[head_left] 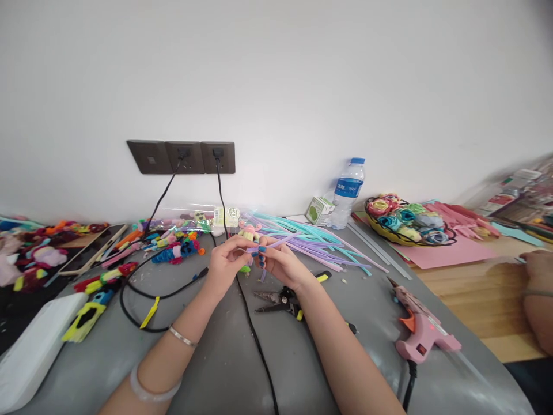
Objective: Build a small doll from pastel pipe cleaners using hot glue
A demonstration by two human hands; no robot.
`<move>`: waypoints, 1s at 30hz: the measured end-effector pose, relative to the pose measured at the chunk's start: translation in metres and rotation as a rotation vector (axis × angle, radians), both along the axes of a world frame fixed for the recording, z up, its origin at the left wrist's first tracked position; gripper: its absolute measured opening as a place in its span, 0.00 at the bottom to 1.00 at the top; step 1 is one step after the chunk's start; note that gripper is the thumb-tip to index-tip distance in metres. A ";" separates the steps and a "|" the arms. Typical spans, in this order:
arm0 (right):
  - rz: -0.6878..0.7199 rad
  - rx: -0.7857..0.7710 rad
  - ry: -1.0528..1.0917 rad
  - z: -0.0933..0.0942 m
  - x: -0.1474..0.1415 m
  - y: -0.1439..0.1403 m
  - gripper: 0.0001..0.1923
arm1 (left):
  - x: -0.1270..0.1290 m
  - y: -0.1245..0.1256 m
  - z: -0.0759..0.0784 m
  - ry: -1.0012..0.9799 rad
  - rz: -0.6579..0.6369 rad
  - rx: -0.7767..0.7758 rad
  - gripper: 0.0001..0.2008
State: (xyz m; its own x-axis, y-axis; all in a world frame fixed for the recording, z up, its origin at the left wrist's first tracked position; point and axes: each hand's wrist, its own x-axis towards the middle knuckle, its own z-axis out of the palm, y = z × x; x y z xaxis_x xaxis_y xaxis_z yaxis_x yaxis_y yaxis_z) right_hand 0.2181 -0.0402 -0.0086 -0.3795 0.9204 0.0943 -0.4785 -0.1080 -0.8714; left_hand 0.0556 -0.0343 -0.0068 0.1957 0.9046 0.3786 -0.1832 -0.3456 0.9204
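Both my hands meet over the middle of the grey table. My left hand (pixel 228 259) pinches a light purple pipe cleaner (pixel 283 240) between thumb and fingertips. On the same pipe cleaner, the fingers of my right hand (pixel 280 262) are closed, with a short end hanging below them. Just behind the hands lies a pile of pipe cleaners (pixel 319 233) in turquoise, purple and pink. Black pliers (pixel 283 298) with yellow-marked handles rest on the table, partly under my right forearm. A small yellow and pink piece (pixel 249 231) shows just behind my fingers.
A pink glue gun (pixel 421 325) lies at right, near a bottle (pixel 348 193), a small box (pixel 319 211) and a basket of fabric-like flowers (pixel 408 222). Colourful pipe-cleaner figures (pixel 177 252) and black cables (pixel 254 334) spread left. Another person's hand (pixel 538 271) is at far right.
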 end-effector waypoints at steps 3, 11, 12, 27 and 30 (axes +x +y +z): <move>0.019 -0.027 0.034 0.001 0.000 -0.001 0.17 | 0.006 -0.003 -0.003 -0.052 0.019 -0.074 0.04; -0.140 0.030 0.034 -0.004 -0.003 0.002 0.14 | 0.018 -0.005 -0.003 -0.317 0.103 -0.372 0.14; -0.169 0.036 0.036 -0.004 -0.004 0.003 0.14 | 0.017 -0.003 -0.003 -0.336 0.115 -0.376 0.15; -0.408 0.083 0.101 -0.010 -0.002 0.010 0.14 | 0.001 0.002 0.011 -0.093 0.040 -0.360 0.14; -0.389 0.108 0.099 -0.010 -0.001 0.009 0.13 | -0.001 0.004 0.007 -0.061 -0.045 -0.378 0.16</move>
